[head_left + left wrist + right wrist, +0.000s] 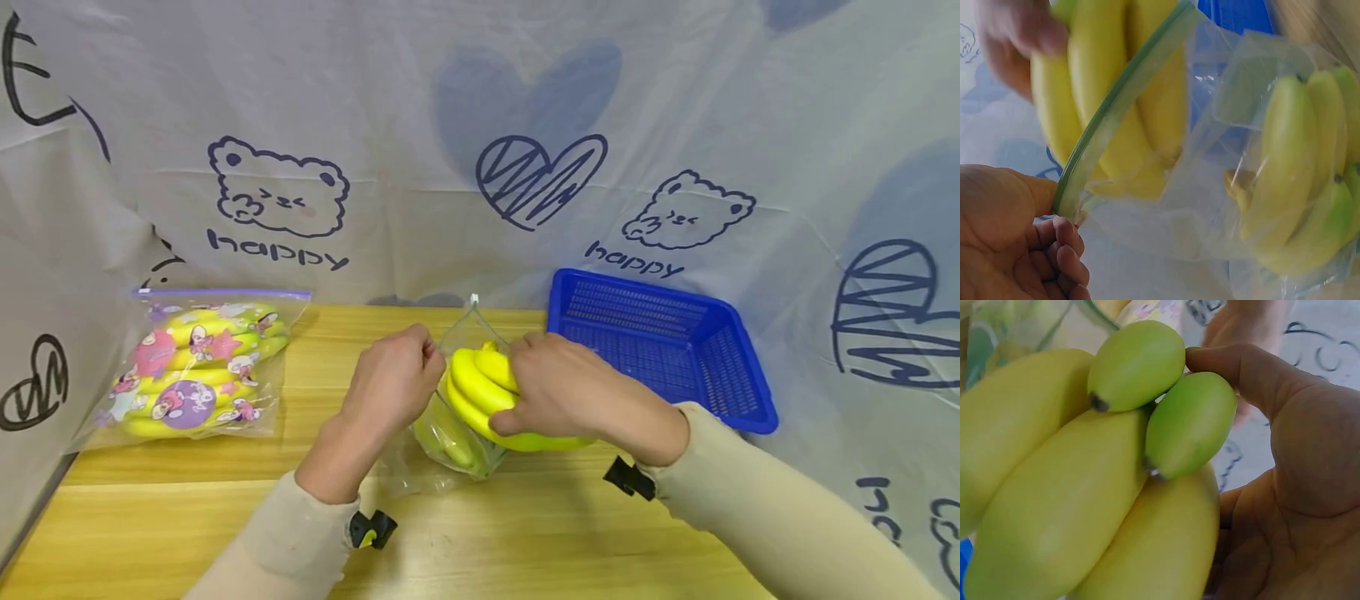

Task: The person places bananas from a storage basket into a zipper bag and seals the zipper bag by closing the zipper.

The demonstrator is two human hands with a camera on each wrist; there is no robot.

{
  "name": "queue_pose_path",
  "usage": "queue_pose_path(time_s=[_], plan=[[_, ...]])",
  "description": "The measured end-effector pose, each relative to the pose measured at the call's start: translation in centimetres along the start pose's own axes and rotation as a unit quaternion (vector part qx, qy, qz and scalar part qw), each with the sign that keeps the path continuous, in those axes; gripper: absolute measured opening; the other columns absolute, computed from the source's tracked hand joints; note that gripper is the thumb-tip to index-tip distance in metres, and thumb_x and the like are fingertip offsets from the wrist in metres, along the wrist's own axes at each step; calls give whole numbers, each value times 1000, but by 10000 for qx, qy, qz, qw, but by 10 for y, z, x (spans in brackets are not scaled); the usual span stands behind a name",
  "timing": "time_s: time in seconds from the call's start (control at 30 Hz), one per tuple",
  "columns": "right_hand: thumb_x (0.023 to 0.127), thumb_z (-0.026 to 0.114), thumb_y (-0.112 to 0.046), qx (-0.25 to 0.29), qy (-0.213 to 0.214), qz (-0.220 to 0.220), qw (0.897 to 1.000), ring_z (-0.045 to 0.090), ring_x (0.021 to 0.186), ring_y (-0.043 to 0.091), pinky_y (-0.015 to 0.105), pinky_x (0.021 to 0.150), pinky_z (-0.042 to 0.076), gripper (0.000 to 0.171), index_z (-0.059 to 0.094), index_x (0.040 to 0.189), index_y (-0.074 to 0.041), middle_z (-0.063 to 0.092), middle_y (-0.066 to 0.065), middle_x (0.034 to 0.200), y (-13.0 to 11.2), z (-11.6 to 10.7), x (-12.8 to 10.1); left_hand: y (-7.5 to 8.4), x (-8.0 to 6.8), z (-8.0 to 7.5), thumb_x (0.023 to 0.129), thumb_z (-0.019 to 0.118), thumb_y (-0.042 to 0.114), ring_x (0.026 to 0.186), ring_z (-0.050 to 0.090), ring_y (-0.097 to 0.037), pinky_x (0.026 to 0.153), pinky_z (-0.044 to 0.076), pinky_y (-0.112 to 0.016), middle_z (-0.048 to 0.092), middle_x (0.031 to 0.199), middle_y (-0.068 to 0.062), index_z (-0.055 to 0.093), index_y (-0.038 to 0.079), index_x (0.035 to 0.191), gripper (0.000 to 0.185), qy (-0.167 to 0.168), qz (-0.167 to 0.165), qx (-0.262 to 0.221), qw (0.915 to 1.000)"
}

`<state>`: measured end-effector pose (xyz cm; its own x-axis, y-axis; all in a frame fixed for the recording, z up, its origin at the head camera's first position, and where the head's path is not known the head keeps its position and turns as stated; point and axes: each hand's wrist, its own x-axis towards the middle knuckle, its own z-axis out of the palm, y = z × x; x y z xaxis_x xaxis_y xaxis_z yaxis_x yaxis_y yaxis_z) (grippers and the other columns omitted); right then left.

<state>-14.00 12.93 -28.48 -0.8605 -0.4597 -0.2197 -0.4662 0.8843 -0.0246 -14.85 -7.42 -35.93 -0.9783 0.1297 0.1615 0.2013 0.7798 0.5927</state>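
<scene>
My left hand (393, 375) pinches the rim of a clear zip bag (1204, 231) between thumb and curled fingers, by its green zip strip (1119, 90). Inside the bag lies one bunch of bananas (1304, 169), yellow with green tips. My right hand (558, 387) grips a second bunch of bananas (480, 392) at the bag's mouth, its thumb over the near side. In the right wrist view the thumb presses by two short green bananas (1191, 425) of this bunch. From the left wrist view, the held bunch overlaps the bag's zip edge.
A blue plastic basket (750, 375) stands on the wooden table (525, 533) at the back right. On the left lies a closed zip bag with printed pictures (187, 367), bananas inside. A printed cloth (405, 108) hangs behind and at both sides.
</scene>
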Motion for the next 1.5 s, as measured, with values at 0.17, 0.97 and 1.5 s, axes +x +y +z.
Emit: queue_pose_path(time_s=[0.17, 0.97, 1.5], plan=[[82, 76, -60, -4, -258, 318, 9992, 55, 71, 21, 34, 56, 44, 48, 58, 79, -15, 59, 3, 81, -2, 8, 30, 9, -4, 6, 101, 56, 13, 61, 48, -21, 59, 41, -32, 53, 72, -5, 56, 8, 84, 18, 9, 171, -84, 9998], [95, 76, -44, 1843, -231, 423, 9817, 53, 60, 16, 29, 55, 43, 36, 63, 91, -11, 59, 1, 73, 2, 41, 43, 2, 1, 6, 107, 48, 18, 61, 65, -14, 58, 50, -31, 62, 84, -8, 57, 8, 94, 19, -252, -557, -647, 9960], [100, 73, -40, 2214, 1185, 617, 9660, 53, 62, 16, 28, 53, 41, 37, 70, 110, -4, 59, 2, 76, -10, 74, 52, 4, 1, 1, 108, 54, 20, 62, 70, -16, 53, 49, -32, 68, 75, -5, 61, 8, 99, 16, -481, -787, -1381, 9861]])
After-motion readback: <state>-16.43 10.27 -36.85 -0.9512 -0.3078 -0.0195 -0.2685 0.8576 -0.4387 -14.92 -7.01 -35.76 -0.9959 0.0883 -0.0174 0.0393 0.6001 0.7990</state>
